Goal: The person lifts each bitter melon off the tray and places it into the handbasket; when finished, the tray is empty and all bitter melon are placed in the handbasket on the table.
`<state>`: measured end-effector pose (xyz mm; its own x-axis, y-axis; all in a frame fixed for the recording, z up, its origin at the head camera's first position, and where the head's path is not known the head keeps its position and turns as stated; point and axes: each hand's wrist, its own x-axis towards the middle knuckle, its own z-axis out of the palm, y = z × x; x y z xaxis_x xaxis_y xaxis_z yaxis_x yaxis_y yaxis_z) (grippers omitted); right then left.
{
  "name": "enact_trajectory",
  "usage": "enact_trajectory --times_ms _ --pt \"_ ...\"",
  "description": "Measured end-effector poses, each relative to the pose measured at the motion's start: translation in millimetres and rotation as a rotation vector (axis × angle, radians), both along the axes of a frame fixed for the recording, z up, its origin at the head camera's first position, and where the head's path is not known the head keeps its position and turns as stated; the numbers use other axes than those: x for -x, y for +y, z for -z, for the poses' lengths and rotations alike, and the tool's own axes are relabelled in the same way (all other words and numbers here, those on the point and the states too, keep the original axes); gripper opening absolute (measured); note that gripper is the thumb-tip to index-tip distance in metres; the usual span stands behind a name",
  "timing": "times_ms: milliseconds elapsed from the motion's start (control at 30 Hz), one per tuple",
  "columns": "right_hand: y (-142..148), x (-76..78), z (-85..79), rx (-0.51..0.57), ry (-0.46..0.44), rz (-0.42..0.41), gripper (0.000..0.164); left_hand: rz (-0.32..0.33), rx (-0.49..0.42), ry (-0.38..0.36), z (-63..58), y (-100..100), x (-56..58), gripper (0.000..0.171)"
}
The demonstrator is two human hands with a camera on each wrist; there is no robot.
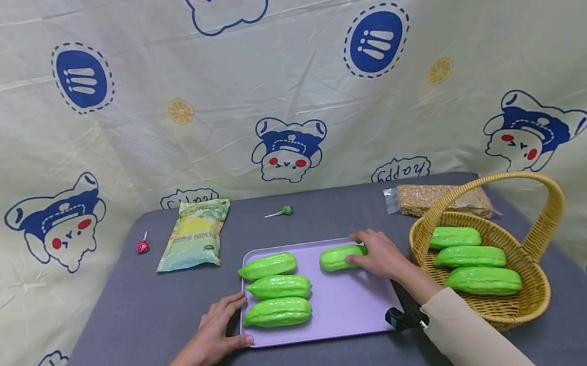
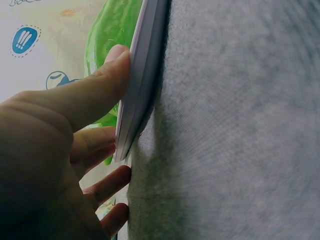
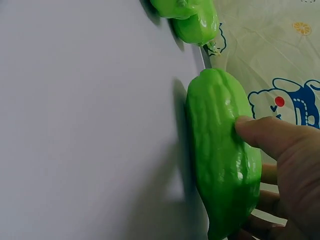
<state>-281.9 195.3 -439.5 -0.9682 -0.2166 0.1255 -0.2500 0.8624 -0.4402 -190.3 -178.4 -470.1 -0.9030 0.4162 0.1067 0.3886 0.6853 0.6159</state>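
Note:
On the purple tray (image 1: 346,308), my right hand (image 1: 380,253) grips a glossy green bitter melon (image 1: 336,259) near the back edge. The right wrist view shows my thumb (image 3: 250,130) on the upper side of this lumpy bitter melon (image 3: 220,150), with fingers around its far side. Three more bitter melons (image 1: 280,287) lie stacked in a column along the tray's left side. My left hand (image 1: 215,330) rests against the tray's left edge, thumb by the front corner. In the left wrist view, that thumb (image 2: 117,65) touches the tray rim (image 2: 137,90).
A wicker basket (image 1: 540,291) with a tall handle stands right of the tray and holds three bitter melons (image 1: 470,256). Behind it lies a bag of grains (image 1: 421,197). A yellow-green packet (image 1: 193,236), a red lollipop (image 1: 143,246) and a green lollipop (image 1: 287,210) lie at the back.

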Motion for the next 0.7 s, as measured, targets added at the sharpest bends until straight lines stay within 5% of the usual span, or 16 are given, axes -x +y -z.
enact_trajectory --times_ms 700 --pt "2 -17.8 7.8 0.040 -0.004 -0.024 0.047 0.011 0.002 0.005 -1.4 -1 0.2 0.073"
